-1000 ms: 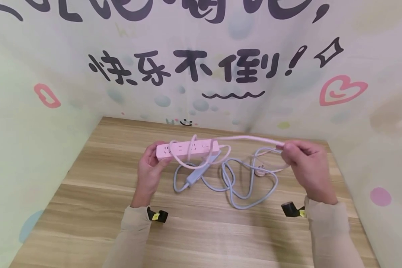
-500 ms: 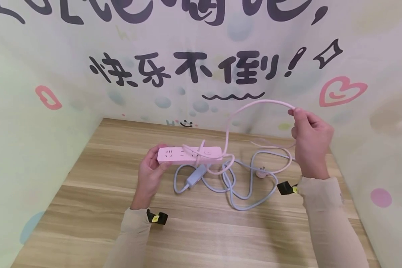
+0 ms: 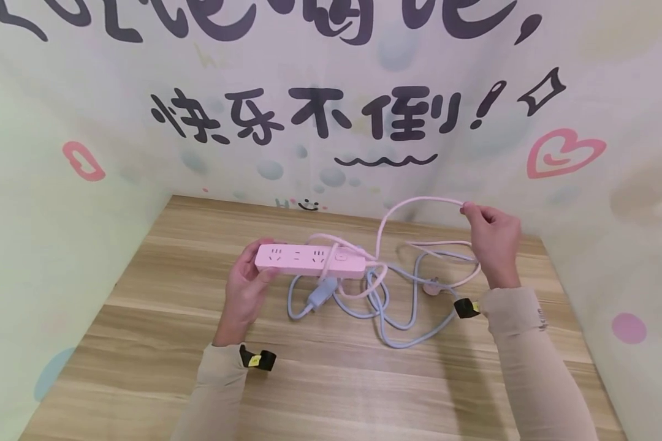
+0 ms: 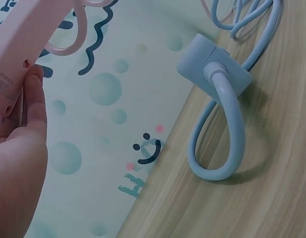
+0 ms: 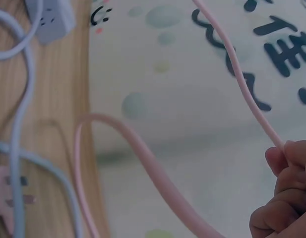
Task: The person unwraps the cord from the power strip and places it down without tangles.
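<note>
A pink power strip (image 3: 298, 260) is held up over the table, its left end gripped by my left hand (image 3: 244, 288). The left wrist view shows the fingers against the underside of the pink power strip (image 4: 29, 44). Its pink cord (image 3: 414, 199) loops around the strip's right part and arches up to my right hand (image 3: 495, 242), which pinches it between thumb and fingers. Beyond that hand the cord drops to the table, where its pink plug (image 3: 433, 286) lies. Below and behind the pink strip sits a blue power strip (image 3: 322, 293), partly hidden by it.
The blue cord (image 3: 403, 345) lies in loose loops on the wooden table (image 3: 320, 392), crossing near the pink plug. A printed cloth wall (image 3: 243, 171) stands right behind the table's back edge, with more cloth at both sides.
My right hand has risen with the pink cord, then come down and slightly left. Cord loops have shifted toward the strip's right end. My left hand keeps hold of the strip, now turned more level.
</note>
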`<state>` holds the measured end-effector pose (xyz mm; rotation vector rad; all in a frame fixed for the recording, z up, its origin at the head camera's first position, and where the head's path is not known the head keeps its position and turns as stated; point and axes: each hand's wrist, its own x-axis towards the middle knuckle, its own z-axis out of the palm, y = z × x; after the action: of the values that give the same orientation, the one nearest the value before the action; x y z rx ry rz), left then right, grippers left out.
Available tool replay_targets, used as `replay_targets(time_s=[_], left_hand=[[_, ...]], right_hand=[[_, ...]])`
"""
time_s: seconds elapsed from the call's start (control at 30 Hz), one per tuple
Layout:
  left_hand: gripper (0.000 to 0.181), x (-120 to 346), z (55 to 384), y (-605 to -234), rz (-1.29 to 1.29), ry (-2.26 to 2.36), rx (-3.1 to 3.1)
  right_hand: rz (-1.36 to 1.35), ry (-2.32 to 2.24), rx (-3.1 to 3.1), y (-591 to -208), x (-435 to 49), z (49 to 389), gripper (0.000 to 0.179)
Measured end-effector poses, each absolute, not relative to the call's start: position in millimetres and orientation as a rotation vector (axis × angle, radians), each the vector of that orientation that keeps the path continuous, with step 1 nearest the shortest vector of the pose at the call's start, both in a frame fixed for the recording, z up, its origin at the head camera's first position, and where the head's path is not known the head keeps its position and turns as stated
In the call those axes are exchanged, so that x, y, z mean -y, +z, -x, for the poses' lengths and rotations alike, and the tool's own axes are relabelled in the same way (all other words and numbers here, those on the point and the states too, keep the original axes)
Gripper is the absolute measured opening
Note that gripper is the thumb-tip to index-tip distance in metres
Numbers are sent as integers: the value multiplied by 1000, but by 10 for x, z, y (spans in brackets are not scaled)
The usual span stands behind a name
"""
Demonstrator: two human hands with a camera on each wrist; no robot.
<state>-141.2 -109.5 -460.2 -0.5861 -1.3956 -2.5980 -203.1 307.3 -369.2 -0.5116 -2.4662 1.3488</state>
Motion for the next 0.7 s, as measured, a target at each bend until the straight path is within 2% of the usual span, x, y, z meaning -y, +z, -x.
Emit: replay_targets(time_s=[0.27, 0.57, 0.7], left_hand=[[44, 1113, 1436, -4608, 571, -2619, 1313], [43, 1110, 1450, -4625, 496, -2632, 1265], [42, 1128, 1448, -4631, 461, -2629, 1261]], right_hand=[[475, 1340, 2530, -4034, -3318, 2000, 43], [427, 1195, 2803, -4436, -3606, 1864, 53], [352, 1080, 2868, -4690, -3722, 1829, 44]])
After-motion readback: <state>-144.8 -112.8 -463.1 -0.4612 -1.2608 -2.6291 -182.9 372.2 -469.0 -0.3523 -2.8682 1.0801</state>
